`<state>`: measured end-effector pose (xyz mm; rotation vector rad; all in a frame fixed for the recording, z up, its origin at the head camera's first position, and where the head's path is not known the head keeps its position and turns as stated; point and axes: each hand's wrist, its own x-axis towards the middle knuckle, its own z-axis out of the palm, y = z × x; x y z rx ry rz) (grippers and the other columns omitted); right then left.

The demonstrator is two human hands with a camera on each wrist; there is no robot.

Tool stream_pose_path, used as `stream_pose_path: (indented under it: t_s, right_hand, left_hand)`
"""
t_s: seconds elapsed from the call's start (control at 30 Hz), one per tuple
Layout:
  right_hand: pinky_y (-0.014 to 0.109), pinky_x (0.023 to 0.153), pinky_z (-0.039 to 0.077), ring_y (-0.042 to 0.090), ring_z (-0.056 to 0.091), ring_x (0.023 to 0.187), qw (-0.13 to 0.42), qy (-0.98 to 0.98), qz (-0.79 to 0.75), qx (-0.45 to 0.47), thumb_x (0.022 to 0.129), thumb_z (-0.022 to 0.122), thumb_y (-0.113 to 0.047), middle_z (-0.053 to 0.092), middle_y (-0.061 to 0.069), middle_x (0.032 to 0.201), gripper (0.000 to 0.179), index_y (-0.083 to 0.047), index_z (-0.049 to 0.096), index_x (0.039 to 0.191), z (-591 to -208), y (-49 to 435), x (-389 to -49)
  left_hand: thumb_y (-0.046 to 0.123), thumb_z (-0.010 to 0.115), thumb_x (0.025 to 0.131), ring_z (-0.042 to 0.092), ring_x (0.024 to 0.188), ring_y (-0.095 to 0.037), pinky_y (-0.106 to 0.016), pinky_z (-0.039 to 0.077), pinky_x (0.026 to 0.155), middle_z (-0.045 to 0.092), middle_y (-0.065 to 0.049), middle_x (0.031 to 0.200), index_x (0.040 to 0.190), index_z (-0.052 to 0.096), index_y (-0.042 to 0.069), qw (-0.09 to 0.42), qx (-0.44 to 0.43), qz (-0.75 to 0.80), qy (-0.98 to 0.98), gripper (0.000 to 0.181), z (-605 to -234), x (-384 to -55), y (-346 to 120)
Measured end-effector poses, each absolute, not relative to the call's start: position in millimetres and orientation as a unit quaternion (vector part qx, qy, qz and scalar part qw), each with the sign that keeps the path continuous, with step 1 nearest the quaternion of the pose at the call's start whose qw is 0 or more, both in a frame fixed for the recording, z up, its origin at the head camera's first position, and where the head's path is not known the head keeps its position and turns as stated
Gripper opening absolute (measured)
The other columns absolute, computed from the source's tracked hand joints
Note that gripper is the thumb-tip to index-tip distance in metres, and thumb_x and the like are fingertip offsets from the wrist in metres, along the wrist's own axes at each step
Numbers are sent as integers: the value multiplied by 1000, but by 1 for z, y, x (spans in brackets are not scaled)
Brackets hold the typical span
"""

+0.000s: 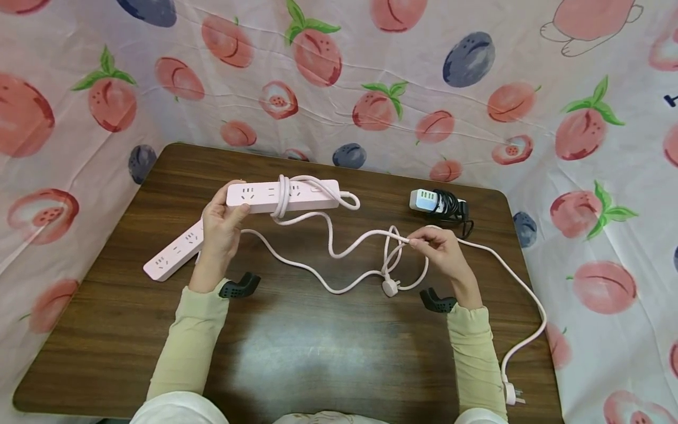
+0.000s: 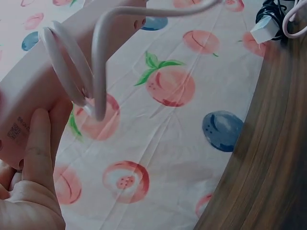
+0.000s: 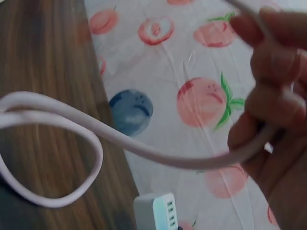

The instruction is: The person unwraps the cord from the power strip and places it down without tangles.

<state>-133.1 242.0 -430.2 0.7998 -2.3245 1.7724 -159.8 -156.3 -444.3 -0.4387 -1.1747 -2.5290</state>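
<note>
My left hand (image 1: 221, 227) grips one end of a pale pink power strip (image 1: 254, 206), raised over the table with its sockets facing me. White-pink cord (image 1: 283, 197) loops round the strip's middle. In the left wrist view, a finger (image 2: 38, 139) presses the underside of the strip (image 2: 24, 103), near a printed code. Off to the right, my right hand (image 1: 442, 253) pinches the cord (image 1: 365, 235) that runs from the wrapped strip. The right wrist view shows curled fingers (image 3: 273, 62) around the cord (image 3: 158, 157), which sags into a loop below.
A second pink power strip (image 1: 172, 252) lies on the table (image 1: 318, 353), partly behind my left wrist. One plug (image 1: 390, 287) rests among cord loops; another plug (image 1: 510, 393) lies near the right edge. A white USB charger (image 1: 424, 201) wound with black cable (image 1: 450, 206) sits at the back right.
</note>
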Motion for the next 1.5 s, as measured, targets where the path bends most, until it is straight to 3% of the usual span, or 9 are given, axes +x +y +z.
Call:
stream_pose_path:
  t_s: [0.1,0.27,0.5,0.67,0.83,1.13,1.37,1.5]
  right_hand:
    - [15,45,30,0,41,54,81,-802,557,201,82,56,17,54,-10,63,6,17,62,81,-425,241,-133]
    - [16,41,21,1,31,46,143,-830,530,95,86,61,5,38,-8,52,10,12,65,79,-441,248,-145]
    - [18,46,25,3,35,51,191,-868,458,9,86,64,-4,43,-6,53,13,7,68,79,-464,262,-155]
    - [19,53,32,4,41,57,174,-868,463,-53,88,64,-6,52,-12,58,15,7,69,83,-477,278,-156]
    - [17,50,32,1,40,53,152,-853,487,-105,90,62,-9,47,-19,53,20,10,68,88,-487,295,-155]
    - [15,44,34,3,43,46,113,-827,523,-171,91,59,-10,47,-8,52,26,15,63,91,-505,315,-149]
    - [15,53,44,2,49,55,18,-834,523,-172,95,54,-11,54,-5,62,31,18,60,101,-521,322,-146]
    - [16,56,44,1,48,59,13,-849,504,-157,96,53,-11,56,-3,66,30,17,61,99,-525,322,-145]
  left_hand:
    - [0,76,74,62,91,-15,-20,53,73,61,-11,102,116,56,-11,161,-153,-881,-419,48,-443,-159,-158]
    - [-5,73,76,63,91,-16,-21,53,73,62,-11,102,113,59,-8,157,-155,-885,-411,40,-443,-159,-161]
    - [-11,68,78,63,91,-17,-22,54,74,63,-12,101,112,60,-7,156,-161,-890,-396,35,-442,-159,-162]
    - [-6,71,77,64,90,-16,-22,54,72,63,-11,101,113,60,-5,155,-164,-890,-396,37,-442,-158,-160]
    - [-7,70,77,64,89,-16,-21,54,71,63,-11,101,114,59,-7,154,-166,-893,-388,39,-442,-158,-158]
    - [-8,69,78,66,86,-18,-24,55,70,64,-13,98,112,59,-8,152,-168,-904,-363,35,-442,-158,-158]
    - [-9,69,77,66,85,-17,-23,55,70,64,-13,98,113,60,-6,138,-166,-910,-356,36,-441,-154,-155]
    - [-5,73,76,65,87,-15,-22,54,70,64,-10,99,113,61,-3,136,-164,-900,-381,39,-442,-153,-152]
